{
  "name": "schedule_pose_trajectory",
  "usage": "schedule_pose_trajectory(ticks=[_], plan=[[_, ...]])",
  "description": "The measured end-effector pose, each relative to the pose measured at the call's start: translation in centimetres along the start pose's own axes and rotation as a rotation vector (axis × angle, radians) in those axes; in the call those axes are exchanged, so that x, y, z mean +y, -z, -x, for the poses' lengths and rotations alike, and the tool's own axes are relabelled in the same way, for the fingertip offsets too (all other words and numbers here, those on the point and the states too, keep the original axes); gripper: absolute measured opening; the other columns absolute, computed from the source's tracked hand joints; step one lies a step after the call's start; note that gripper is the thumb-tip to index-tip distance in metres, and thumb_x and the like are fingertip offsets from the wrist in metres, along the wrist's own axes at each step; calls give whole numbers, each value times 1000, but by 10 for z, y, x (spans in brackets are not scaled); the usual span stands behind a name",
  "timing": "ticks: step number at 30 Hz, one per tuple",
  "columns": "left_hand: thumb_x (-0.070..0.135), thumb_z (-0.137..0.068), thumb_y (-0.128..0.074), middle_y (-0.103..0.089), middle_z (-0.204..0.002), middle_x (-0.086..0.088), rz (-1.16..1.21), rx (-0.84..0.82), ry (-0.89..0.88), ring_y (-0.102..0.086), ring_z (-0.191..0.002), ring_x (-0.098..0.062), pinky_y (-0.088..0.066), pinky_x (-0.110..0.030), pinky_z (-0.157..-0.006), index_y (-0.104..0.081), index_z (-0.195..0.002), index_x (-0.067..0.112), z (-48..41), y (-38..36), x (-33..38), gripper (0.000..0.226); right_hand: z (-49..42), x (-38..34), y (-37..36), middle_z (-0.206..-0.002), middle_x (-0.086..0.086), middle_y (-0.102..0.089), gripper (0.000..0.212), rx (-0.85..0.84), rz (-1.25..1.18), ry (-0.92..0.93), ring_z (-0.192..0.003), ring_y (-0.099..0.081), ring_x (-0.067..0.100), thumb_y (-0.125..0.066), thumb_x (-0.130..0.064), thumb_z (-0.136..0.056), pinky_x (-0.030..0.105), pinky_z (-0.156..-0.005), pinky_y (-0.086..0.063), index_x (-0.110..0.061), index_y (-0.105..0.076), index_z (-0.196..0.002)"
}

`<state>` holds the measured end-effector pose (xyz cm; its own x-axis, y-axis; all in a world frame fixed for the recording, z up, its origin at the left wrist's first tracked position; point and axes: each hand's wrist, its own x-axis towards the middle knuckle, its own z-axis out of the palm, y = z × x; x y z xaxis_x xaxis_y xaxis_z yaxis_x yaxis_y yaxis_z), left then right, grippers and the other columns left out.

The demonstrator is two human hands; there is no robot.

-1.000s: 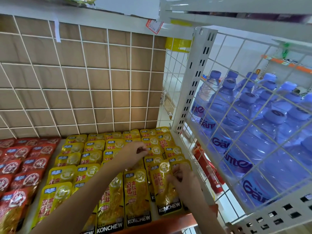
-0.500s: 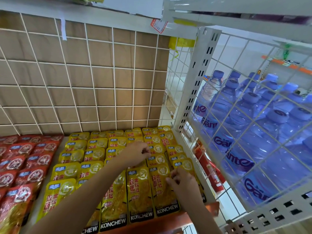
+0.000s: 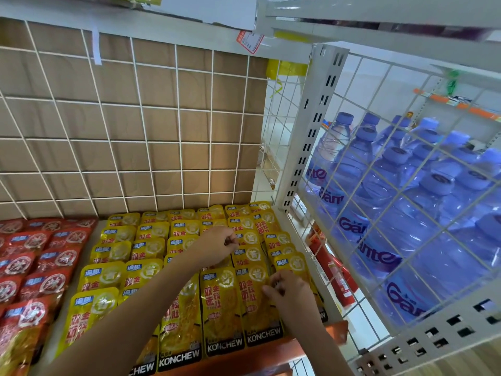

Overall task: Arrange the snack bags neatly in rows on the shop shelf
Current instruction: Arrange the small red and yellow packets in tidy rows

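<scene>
Yellow snack bags (image 3: 151,248) marked KONCHEW lie flat in overlapping rows across the shelf (image 3: 271,351), which has an orange front lip. My left hand (image 3: 218,244) rests with curled fingers on the bags in the middle of a row; what its fingertips hold is hidden. My right hand (image 3: 288,293) pinches the top edge of a yellow bag (image 3: 291,263) in the rightmost row, next to the front bag (image 3: 256,302). Red snack bags (image 3: 35,270) fill the rows on the left.
A white wire grid (image 3: 141,126) over brown board backs the shelf. A white perforated upright (image 3: 311,126) and a wire side panel stand at the right. Behind the panel are several blue water bottles (image 3: 401,213). A red price tag (image 3: 249,42) hangs from the upper shelf.
Both hands stay on the yellow bags with only small finger movements. The view has shifted slightly, and the bags look a little lower in it.
</scene>
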<state>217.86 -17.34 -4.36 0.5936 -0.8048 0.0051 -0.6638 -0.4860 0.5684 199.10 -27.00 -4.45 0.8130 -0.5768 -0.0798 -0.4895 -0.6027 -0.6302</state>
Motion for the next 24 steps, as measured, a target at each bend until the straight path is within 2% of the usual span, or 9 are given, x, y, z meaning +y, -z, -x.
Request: schedule_pose_trajectory(ticks=[5, 7, 11, 14, 17, 19, 21, 24], plan=[[18, -90, -59, -60, -89, 3, 40, -1, -14, -53, -82, -8, -39, -11, -65, -64, -93, 10, 1, 2, 1, 10, -1, -3, 2, -66, -17, -47, 14, -16, 80, 37, -61, -44, -7, -62, -34, -86, 11, -49, -33, -28, -49, -86], [18, -89, -60, -58, -88, 7, 51, 1, -15, -53, -82, -6, -37, -8, -65, -65, -95, 11, 1, 2, 1, 10, -1, -3, 4, -64, -16, -43, 14, -6, 94, 54, -60, -43, -4, -62, -36, -86, 11, -48, -32, -27, -51, -87], [16, -88, -61, -60, -91, 7, 61, -11, 9, -55, -86, -6, -39, -14, -71, -65, -97, 13, 1, 1, 2, 10, -4, -2, 10, -66, -14, -47, 21, 107, 107, 107, -64, -49, 8, -62, -39, -85, 11, -49, -31, -20, -59, -95], [17, -90, -59, -65, -101, 4, 43, 4, 27, -55, -89, -6, -40, -17, -76, -65, -98, 17, 4, 2, 4, 10, -14, 0, 18, -75, -5, -59, 15, 179, 28, 112, -68, -55, 13, -61, -31, -86, 24, -58, -39, -18, -60, -94], [18, -93, -53, -62, -108, 4, 22, 111, 41, -56, -100, -11, -40, -16, -76, -63, -105, 21, 15, 4, 12, 16, -27, 2, 26, -83, -5, -67, 13, 177, 34, 109, -72, -60, 13, -57, -32, -88, 27, -63, -46, -23, -62, -96], [22, -94, -50, -55, -121, 5, -65, 174, 70, -49, -115, -13, -38, -21, -89, -57, -119, 24, 28, 3, 21, 26, -34, 0, 30, -83, -5, -67, 14, 152, 9, 124, -72, -61, 13, -57, -29, -89, 28, -64, -48, -24, -64, -100], [25, -96, -43, -41, -139, 5, -163, 150, 110, -33, -131, -15, -27, -32, -108, -42, -135, 26, 45, 0, 29, 38, -40, -3, 31, -82, -7, -63, 16, 75, 29, 154, -74, -58, 11, -58, -27, -89, 25, -66, -47, -23, -65, -103], [28, -100, -33, -26, -148, 8, -249, 140, 143, -19, -139, -13, -11, -32, -114, -26, -143, 25, 69, -4, 34, 44, -45, -7, 27, -83, -11, -56, 18, -31, 81, 219, -75, -53, 5, -60, -28, -89, 13, -61, -41, -20, -65, -104]])
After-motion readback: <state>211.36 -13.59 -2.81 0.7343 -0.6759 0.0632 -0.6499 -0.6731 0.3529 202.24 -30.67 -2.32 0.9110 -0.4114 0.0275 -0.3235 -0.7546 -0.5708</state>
